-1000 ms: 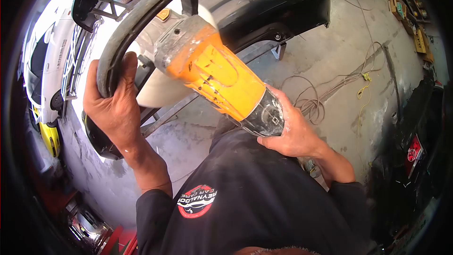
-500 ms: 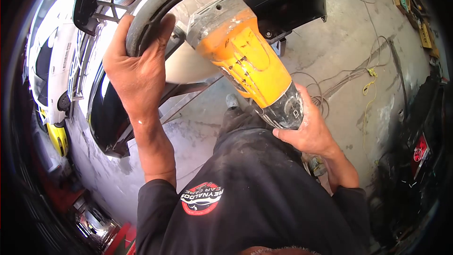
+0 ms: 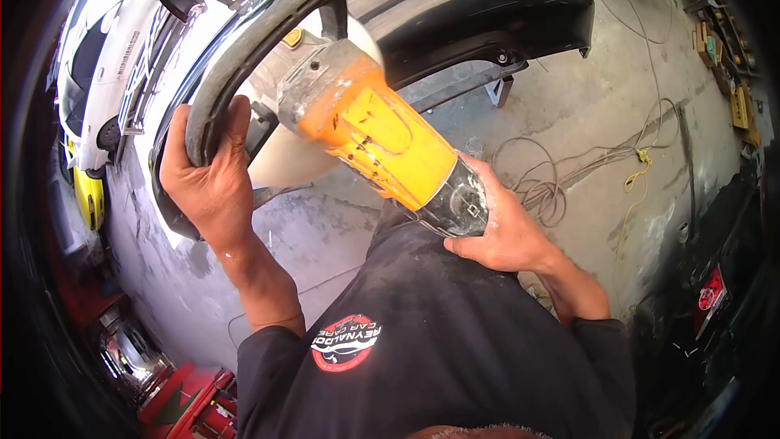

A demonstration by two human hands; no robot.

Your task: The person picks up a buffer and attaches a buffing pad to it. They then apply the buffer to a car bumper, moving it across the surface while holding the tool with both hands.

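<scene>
A yellow and black polisher (image 3: 394, 142) slants across the middle of the view, over a glossy black car bumper (image 3: 479, 24). My left hand (image 3: 211, 179) is wrapped round its big black loop handle (image 3: 252, 49), at the lower left end of the loop. My right hand (image 3: 516, 232) grips the dusty black rear end of the body. Under the tool's head shows a large pale polishing pad (image 3: 288, 158), partly hidden by the head and handle. The pad overlaps the bumper's curve in this view.
The bumper rests on a metal stand (image 3: 500, 89). Cables (image 3: 544, 187) lie coiled on the concrete floor to the right. White and yellow cars (image 3: 101, 81) stand at the left, a red tool cart (image 3: 191, 402) at the lower left. Boxes line the far right.
Both hands and the polisher have shifted left and slightly down in view. More of the bumper's top surface now shows behind the tool. The grip of both hands is unchanged.
</scene>
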